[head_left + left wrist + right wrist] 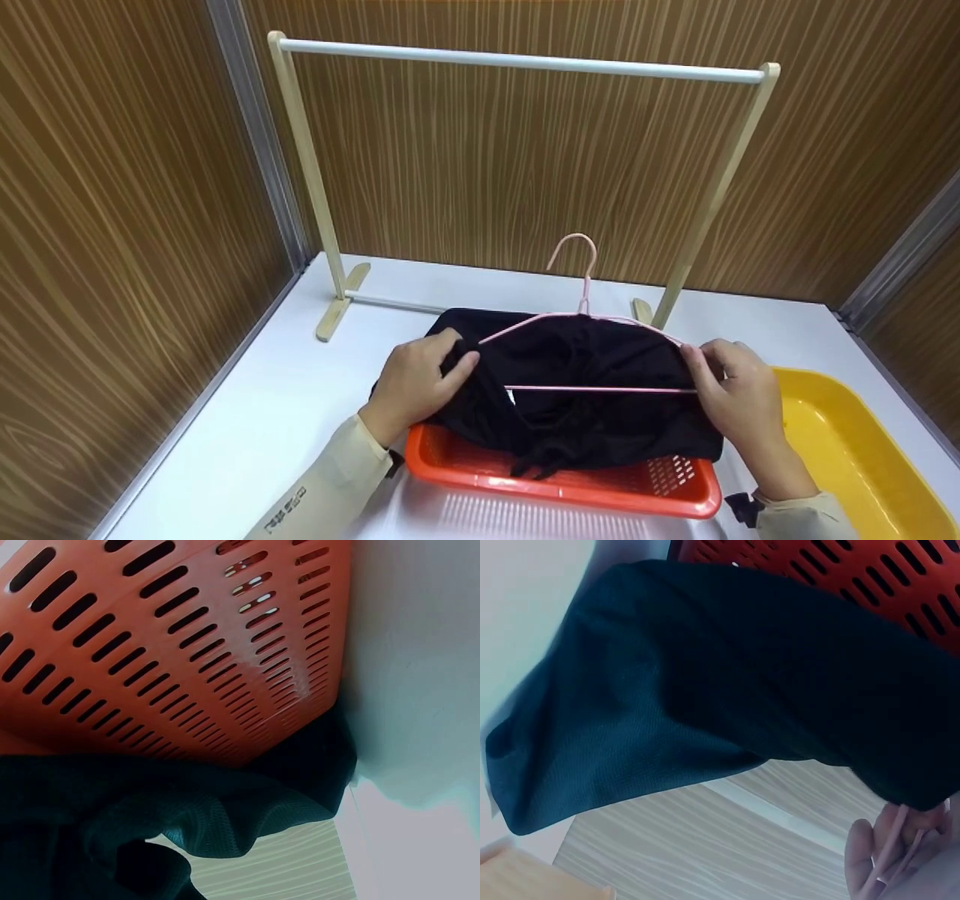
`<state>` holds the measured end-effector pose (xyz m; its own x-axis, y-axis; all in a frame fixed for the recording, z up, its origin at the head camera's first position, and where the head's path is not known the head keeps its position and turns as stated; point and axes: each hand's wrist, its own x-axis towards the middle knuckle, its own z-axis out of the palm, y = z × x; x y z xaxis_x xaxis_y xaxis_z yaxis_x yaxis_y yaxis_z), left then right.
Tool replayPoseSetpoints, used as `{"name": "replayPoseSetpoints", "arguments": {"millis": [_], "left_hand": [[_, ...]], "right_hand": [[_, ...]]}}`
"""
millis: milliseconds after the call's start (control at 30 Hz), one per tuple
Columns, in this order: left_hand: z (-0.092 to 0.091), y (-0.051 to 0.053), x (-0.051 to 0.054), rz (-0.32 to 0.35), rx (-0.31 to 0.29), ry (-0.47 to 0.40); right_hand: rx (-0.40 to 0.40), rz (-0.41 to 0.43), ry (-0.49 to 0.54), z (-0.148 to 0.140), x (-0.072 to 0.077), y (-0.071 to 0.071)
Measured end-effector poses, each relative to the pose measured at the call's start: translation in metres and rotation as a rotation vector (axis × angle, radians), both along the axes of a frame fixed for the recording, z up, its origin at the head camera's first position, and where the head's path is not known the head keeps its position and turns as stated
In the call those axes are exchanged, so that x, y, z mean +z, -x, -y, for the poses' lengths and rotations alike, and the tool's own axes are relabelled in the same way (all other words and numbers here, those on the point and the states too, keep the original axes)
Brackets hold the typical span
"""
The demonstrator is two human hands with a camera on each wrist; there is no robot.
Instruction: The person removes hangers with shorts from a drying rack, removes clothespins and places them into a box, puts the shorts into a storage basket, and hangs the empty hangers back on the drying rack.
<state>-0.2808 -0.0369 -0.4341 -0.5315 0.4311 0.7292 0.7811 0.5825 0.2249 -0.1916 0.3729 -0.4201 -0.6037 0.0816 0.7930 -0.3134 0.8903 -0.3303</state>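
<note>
A black garment [622, 427] lies across the red perforated basket [559, 491], and its exact kind cannot be made out. The pink hanger [586, 289] lies over the cloth, its hook toward the rack. My left hand [420, 375] pinches a fold of black fabric beside the hanger's left end, which the cloth covers. At the hanger's right corner, my right hand [739, 386] grips the pink frame, thumb on top. In the right wrist view, fingers [885, 836] curl round the pink bars below the hanging fabric [652, 705]. The left wrist view shows loose cloth [210, 802] but no hand.
A rack with a white top rail [517, 60] and wooden posts stands behind the basket on the white table [247, 420]. To the right sits a yellow tray [840, 442], partly behind my right arm. Wood-grain walls enclose the table at the back and sides.
</note>
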Motion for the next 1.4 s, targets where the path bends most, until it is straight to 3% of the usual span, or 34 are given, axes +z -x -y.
{"name": "replayPoseSetpoints", "arguments": {"millis": [533, 867, 1033, 1200, 1400], "left_hand": [[-0.001, -0.002, 0.001, 0.004, -0.004, 0.006], [0.001, -0.001, 0.000, 0.028, -0.017, 0.005], [0.000, -0.001, 0.001, 0.034, -0.032, -0.011], [0.000, 0.000, 0.002, 0.035, -0.039, -0.008], [0.001, -0.001, 0.000, 0.060, -0.027, 0.003]], "right_hand": [[-0.019, -0.127, 0.028, -0.010, 0.004, -0.003], [-0.046, -0.072, 0.053, -0.016, 0.010, -0.008], [-0.055, -0.090, 0.063, -0.018, 0.013, -0.011], [-0.044, -0.181, 0.061, -0.023, 0.012, -0.010], [-0.059, -0.377, 0.082, -0.016, 0.021, -0.014]]}}
